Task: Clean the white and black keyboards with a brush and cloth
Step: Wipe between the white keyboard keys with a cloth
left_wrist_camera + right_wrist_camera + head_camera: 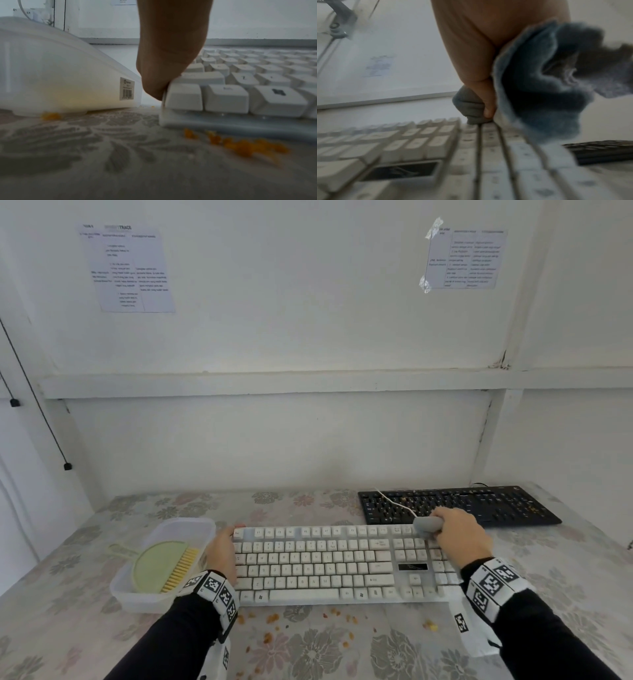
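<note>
From the head view, the white keyboard (337,565) lies square across the front of the worktop (61,628), with the black keyboard (459,505) behind it to the right, their edges near each other. The left hand (224,553) rests along the white keyboard's left end, fingers fairly straight, steadying it rather than gripping. The right hand (460,530) is bunched round a grey cloth (426,525) at the far right corner of the keys. The brush (164,568) lies in a clear tub (191,523) just left of the keyboard. Orange crumbs (270,618) are scattered in front, and more sit on the black keys.

In the left wrist view, one finger (164,65) presses flat against the side of the white keyboard (228,97), by the corner key; the tub (65,75) stands close beside. I would judge this board light and stiff, likely to skate on the smooth cover unless held by its end like this.

In the right wrist view, blurred, the right hand's (488,54) grip is closed on the cloth (547,83), and a wad of it pokes down onto the far keys of the white keyboard (496,162). The cloth looks soft and floppy, with loose folds hanging free; it wants holding bunched, so a firm pad meets the keys. The keycaps probably give under pressure, so light strokes suit.
</note>
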A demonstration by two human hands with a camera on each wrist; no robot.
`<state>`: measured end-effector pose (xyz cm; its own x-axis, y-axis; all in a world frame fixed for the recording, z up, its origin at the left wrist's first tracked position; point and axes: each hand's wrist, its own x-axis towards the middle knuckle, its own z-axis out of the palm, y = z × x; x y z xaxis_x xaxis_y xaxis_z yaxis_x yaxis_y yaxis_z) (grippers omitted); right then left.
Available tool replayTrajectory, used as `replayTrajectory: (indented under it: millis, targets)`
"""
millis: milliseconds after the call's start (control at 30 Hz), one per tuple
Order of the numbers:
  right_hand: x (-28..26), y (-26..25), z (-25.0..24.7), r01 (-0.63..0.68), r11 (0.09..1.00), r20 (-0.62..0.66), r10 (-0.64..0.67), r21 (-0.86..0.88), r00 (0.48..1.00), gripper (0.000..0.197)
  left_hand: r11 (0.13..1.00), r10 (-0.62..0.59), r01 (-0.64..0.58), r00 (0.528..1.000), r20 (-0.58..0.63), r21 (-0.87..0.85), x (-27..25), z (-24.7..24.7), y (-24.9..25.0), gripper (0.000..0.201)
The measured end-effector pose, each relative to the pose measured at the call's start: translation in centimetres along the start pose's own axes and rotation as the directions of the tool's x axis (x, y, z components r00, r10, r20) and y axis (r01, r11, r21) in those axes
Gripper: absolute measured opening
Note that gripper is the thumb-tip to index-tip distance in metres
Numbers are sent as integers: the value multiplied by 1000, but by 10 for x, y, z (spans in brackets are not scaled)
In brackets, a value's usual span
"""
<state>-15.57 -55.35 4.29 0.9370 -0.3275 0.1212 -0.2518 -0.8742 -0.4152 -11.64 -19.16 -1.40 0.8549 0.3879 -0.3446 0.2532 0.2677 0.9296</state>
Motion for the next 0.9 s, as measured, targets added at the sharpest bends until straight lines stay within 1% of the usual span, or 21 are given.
replayTrajectory:
  millis: [133, 167, 233, 300, 367, 400, 467, 533, 600, 667, 733, 833, 900]
  targets:
    - [1, 27, -12, -110, 994, -47, 111, 19, 993, 15, 1000, 2, -2, 1000, -9, -14, -3, 0, 0, 23]
    - [0, 32, -14, -131, 991, -42, 132, 24, 990, 15, 1000, 12, -12, 1000, -14, -9, -2, 1, -1, 24]
    - [-1, 37, -16, -156, 986, -26, 158, 57, 987, 20, 999, 39, -39, 999, -27, -2, -6, 1, -1, 27]
    - [-3, 33, -13, -131, 986, -58, 138, 100, 989, 21, 999, 42, -42, 998, -42, -3, -7, 2, -1, 28]
    - [-5, 24, -8, -56, 987, -103, 72, 151, 992, 16, 999, 49, -48, 997, -54, 11, -8, 2, 0, 29]
    - [-5, 20, -3, -28, 985, -111, 47, 170, 993, 16, 998, 58, -58, 997, -53, 14, -10, 2, 0, 29]
    - [-8, 12, 5, -15, 987, -77, 27, 157, 997, 19, 997, 71, -70, 996, -56, 20, -9, 3, 0, 27]
    - [-14, 8, 12, -38, 992, -29, 42, 120, 999, 23, 996, 86, -84, 994, -61, 28, -10, 3, 0, 24]
    - [-22, 9, 16, -64, 989, 5, 64, 130, 998, 26, 995, 96, -95, 993, -67, 27, -12, 4, 0, 24]
    - [-30, 13, 17, -98, 986, 44, 92, 138, 995, 21, 994, 106, -103, 992, -75, 38, -13, 4, 0, 26]
    - [-36, 18, 18, -125, 988, 98, 116, 87, 988, 18, 993, 109, -106, 991, -79, 44, -16, 4, 0, 27]
    - [-42, 21, 11, -132, 991, 188, 129, 6, 974, 16, 994, 102, -99, 992, -77, 50, -14, 4, 0, 26]
    - [-44, 18, 1, -115, 992, 251, 122, -42, 960, 10, 993, 106, -101, 991, -81, 66, -13, 4, -2, 27]
